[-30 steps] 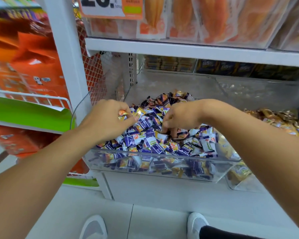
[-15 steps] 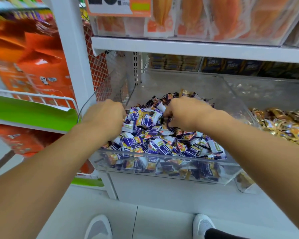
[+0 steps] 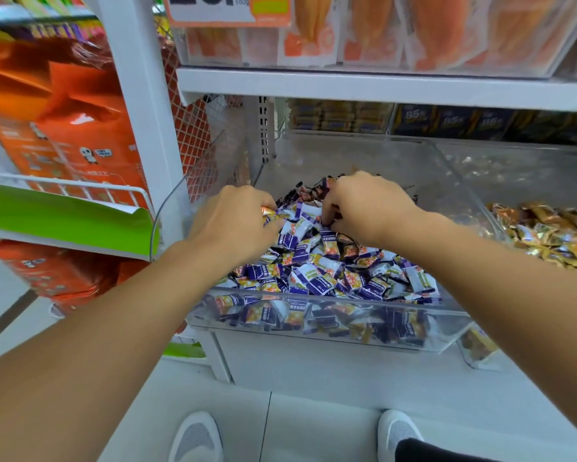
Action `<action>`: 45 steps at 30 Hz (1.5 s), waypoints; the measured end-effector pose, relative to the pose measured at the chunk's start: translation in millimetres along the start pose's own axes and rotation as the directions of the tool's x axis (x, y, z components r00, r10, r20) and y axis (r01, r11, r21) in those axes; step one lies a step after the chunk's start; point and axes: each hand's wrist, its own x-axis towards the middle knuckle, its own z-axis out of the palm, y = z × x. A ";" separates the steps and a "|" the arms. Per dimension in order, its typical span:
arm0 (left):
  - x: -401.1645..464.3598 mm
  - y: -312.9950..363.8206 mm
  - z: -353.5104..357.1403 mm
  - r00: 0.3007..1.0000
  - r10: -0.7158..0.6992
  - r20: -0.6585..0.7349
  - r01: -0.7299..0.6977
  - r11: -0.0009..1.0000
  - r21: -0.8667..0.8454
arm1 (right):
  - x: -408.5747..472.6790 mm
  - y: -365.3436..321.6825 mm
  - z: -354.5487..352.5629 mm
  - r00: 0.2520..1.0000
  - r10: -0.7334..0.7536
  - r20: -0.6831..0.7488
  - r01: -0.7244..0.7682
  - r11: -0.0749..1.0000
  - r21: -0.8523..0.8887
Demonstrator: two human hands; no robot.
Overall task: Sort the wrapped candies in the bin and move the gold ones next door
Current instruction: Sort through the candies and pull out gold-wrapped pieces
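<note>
Both hands dig in the clear bin [image 3: 327, 331] of purple candies [image 3: 317, 278]: left hand [image 3: 237, 225] pinches a gold candy [image 3: 269, 211], right hand [image 3: 363, 208] curls into the heap, grip unclear. Sorting looks unfinished; the neighbouring bin [image 3: 473, 208] already holds gold ones [image 3: 547, 231].

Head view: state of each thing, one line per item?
Left hand: curled, holding a gold candy at its fingertips.
Right hand: fingers curled down into the purple candies, whether it holds one is hidden.
Clear bin: open-topped, heaped with purple candies.
Neighbouring bin: holds a pile of gold candies.
</note>
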 end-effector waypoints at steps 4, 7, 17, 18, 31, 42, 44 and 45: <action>6.9 -6.1 13.6 0.998 -0.032 0.061 0.035 0.998 -0.054 | -2.2 -12.5 0.1 0.995 -0.066 0.072 0.052 0.982 0.182; 12.7 -5.8 18.9 0.994 -0.072 0.078 0.080 0.990 -0.115 | -2.3 -21.3 -3.4 0.984 -0.085 0.158 0.060 0.986 0.156; 11.9 -5.0 24.3 0.993 -0.108 0.046 0.116 0.965 -0.237 | -1.7 -31.8 15.7 0.968 0.001 0.250 -0.012 0.999 0.045; 11.0 -5.2 22.2 0.991 -0.123 0.044 0.130 0.955 -0.266 | -1.5 -33.4 16.5 0.968 0.001 0.249 -0.014 0.999 0.052; -6.2 25.8 -7.9 0.919 -0.055 0.390 0.379 0.394 -0.837 | -51.8 16.7 -45.0 0.976 -0.043 0.211 -0.087 0.818 0.568; 2.9 161.8 -25.0 0.828 0.228 0.511 0.333 0.534 -0.777 | -149.9 129.9 -68.9 0.783 0.369 0.500 -0.460 -0.198 0.866; 12.1 196.2 -24.8 0.803 0.248 0.543 0.276 0.652 -0.707 | -161.7 144.6 -65.4 0.721 0.375 0.583 -0.428 -0.420 0.800; 16.4 211.0 -24.3 0.790 0.245 0.561 0.262 0.693 -0.672 | -165.7 151.0 -63.9 0.709 0.370 0.600 -0.386 -0.508 0.770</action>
